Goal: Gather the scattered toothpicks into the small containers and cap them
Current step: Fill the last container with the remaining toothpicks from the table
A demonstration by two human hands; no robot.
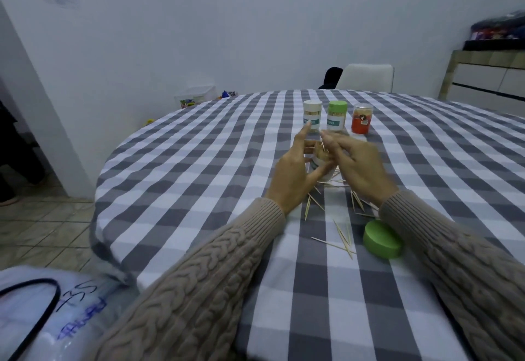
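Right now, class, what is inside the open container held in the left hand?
Toothpick tips stick up out of the open container, which the left hand grips. How full it is cannot be seen: both the left hand and the right hand cover its sides.
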